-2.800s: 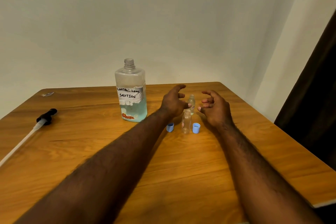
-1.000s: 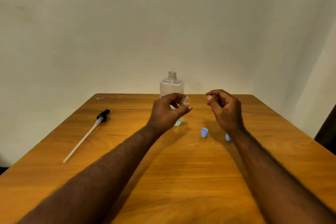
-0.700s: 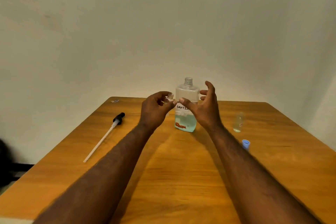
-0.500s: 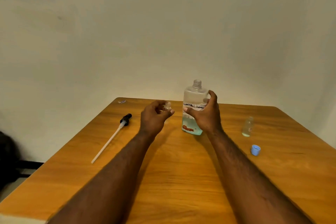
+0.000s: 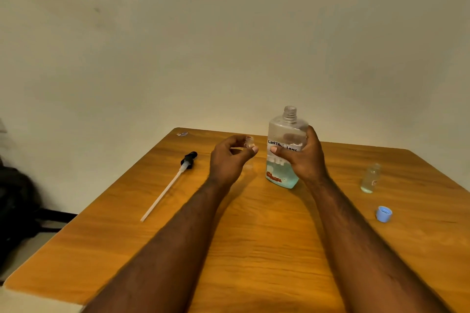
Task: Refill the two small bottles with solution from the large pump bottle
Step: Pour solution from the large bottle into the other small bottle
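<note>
**First speaker:** What is shown, and where are the bottles?

**Second speaker:** A brown wooden desk (image 5: pixel 254 249) is seen from a head-worn camera. A large clear plastic bottle (image 5: pixel 284 131), labelled by hand and roughly a third filled with pale blue solution, is wrapped by the right hand (image 5: pixel 305 162) around its labelled middle. Its threaded neck is uncapped. A tiny clear bottle (image 5: pixel 249 141) is pinched between the thumb and fingers of the left hand (image 5: pixel 227 162), just beside the large one. A second small clear bottle (image 5: pixel 370 179) is stood upright well to the right, with a light blue screw cap (image 5: pixel 383 214) laid nearer the viewer. A black-headed pump (image 5: pixel 188 159) with a long white tube is laid on the left.

**First speaker:** How should they be handled?

**Second speaker:** The large bottle is judged fairly light but smooth-walled, so it is best gripped across its flat sides at mid-body. The tiny bottle is judged feather-light and easily tipped. It is best held low, with its mouth left uncovered.
</note>
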